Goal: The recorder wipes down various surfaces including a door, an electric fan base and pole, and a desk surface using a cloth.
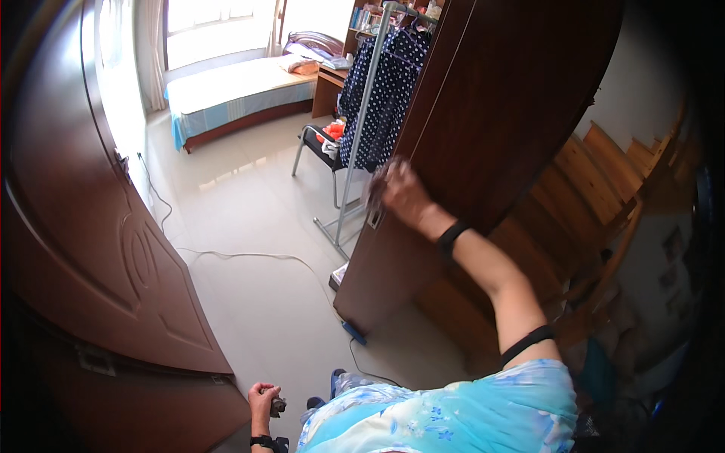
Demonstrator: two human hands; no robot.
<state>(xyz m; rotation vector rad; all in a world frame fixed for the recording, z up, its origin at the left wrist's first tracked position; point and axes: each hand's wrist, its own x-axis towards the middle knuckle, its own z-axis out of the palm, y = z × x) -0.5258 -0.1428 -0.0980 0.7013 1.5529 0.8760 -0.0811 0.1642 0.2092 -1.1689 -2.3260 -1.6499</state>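
My right hand (403, 192) is raised at the edge of a tall dark brown wooden panel (453, 130), which looks like a door jamb. Its fingers are closed around a dark, blurred thing (375, 195) that looks like a cloth. Just below that hand, a small metal plate (374, 218) is set in the panel's edge. Low in the view, my left hand (262, 396) grips a crumpled grey-brown rag (277, 406), held near the lower end of an open brown door (141, 249). That door has a metal lever handle (122, 161).
A clothes rack (362, 113) with polka-dot garments (385, 96) stands past the panel, beside a chair (317, 148). Cables (255, 253) cross the tiled floor towards a blue power strip (353, 333). Wooden stairs (589, 175) rise on the right; a bed (243, 85) is at the back.
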